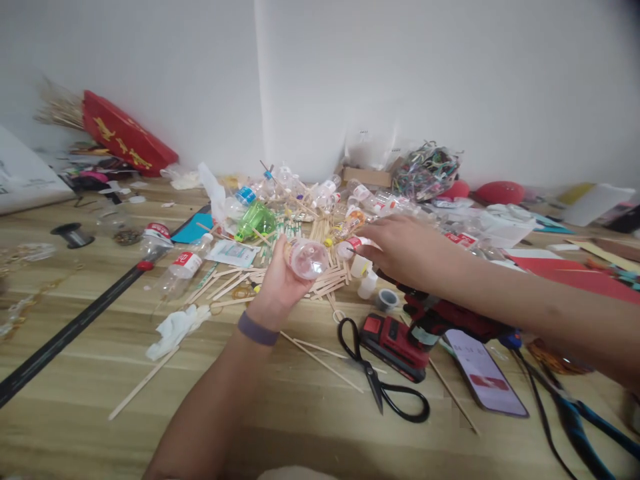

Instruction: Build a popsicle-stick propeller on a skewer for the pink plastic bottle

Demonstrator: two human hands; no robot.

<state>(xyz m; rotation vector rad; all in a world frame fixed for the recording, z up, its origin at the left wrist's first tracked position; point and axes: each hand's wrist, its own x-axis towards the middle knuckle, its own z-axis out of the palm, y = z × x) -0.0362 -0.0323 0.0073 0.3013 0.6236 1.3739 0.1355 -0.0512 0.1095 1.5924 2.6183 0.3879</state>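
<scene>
My left hand [280, 280] is wrapped around a clear plastic bottle [307, 259], its round base turned toward me. My right hand [393, 243] reaches in from the right with its fingers curled together. A small dark tip shows at its fingertips, but what they hold is not clear. Just beyond those fingertips lies a bottle with a red label [349, 248]. Below my right hand are a small white bottle [367, 285], a small grey cup [387, 300] and a red and black cordless drill [400, 343] lying on its side, partly covered by my forearm.
Black-handled scissors [373, 380], a phone [487, 373] and blue-handled pliers [583, 420] lie on the near right. Wooden sticks [235, 283] and several bottles spread across the middle. At left a long black pole [75, 330] ends in a cut bottle [156, 241]. A white wall stands behind.
</scene>
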